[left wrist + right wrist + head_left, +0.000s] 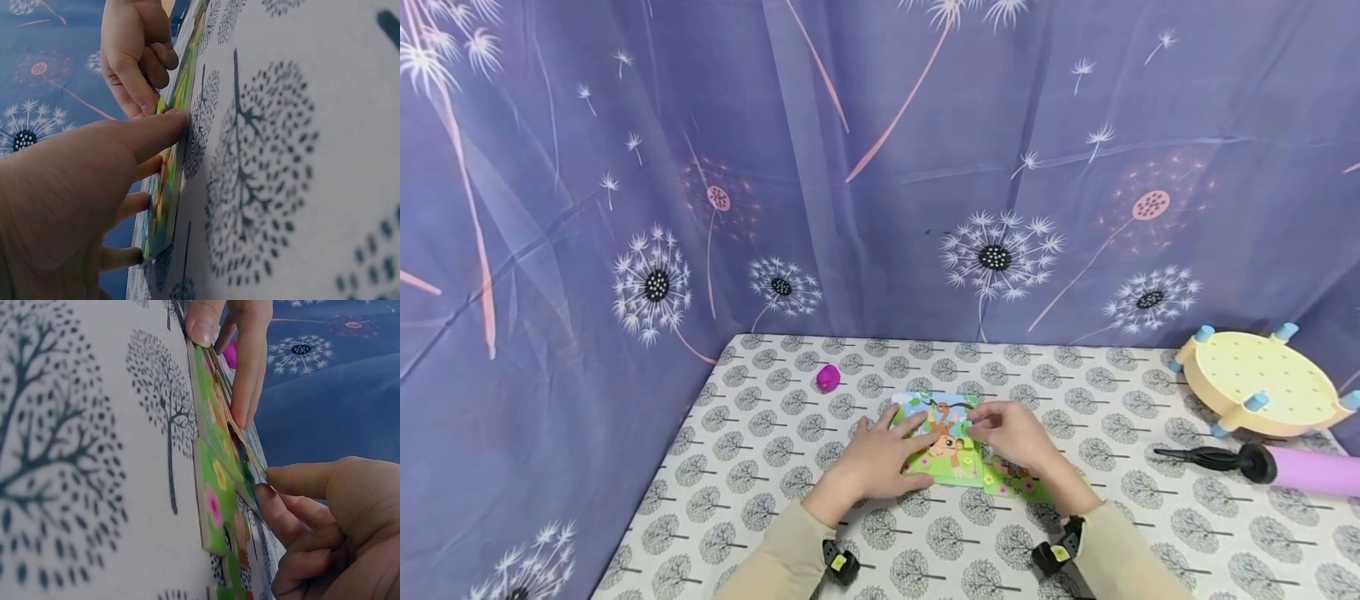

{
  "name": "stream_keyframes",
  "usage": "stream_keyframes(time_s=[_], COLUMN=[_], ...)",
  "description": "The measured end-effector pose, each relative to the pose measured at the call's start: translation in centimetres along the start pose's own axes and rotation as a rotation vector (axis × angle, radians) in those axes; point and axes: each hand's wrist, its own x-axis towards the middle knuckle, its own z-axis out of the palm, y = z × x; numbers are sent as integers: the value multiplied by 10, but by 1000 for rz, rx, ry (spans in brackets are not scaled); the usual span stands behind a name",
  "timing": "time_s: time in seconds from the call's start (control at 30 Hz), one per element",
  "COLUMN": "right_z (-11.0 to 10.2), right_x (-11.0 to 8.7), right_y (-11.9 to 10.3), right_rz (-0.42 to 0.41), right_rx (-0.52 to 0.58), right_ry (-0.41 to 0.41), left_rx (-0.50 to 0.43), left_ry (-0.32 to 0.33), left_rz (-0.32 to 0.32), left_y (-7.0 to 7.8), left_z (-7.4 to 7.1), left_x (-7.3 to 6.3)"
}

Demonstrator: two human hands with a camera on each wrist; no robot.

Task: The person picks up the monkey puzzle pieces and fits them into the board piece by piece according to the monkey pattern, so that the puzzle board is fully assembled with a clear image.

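On the patterned cloth lies a jigsaw puzzle (957, 477) with a monkey picture, blue above and green below. My left hand (880, 461) rests on its left side with fingers spread; in the left wrist view the thumb (159, 131) lies along the near edge. At the puzzle's right side, my right hand (1017, 435) pinches a puzzle piece (252, 454) between thumb and forefinger, its edge tilted up over the picture. Beside the puzzle on the right lie joined green puzzle pieces (1006, 483) with flowers, partly hidden under the right hand and wrist.
A small purple toy (828, 378) sits beyond the puzzle to the left. At the right are an upturned pale yellow stool (1255, 375) with blue-tipped legs and a violet cylinder (1311, 471) with a black nozzle. A purple dandelion curtain (880, 208) hangs behind the table.
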Motion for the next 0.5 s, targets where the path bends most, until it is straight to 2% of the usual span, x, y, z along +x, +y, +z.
stream_keyframes(time_s=[0.23,0.5], right_z=[-1,-5], right_x=[1,-3], right_y=[3,8], right_rz=[21,5], right_rx=[-41,-3], right_ry=[3,-2], left_rx=[19,41], left_ry=[-4,-4], left_rz=[-3,-24], left_y=[0,10], left_z=[-1,-3], left_x=[3,7])
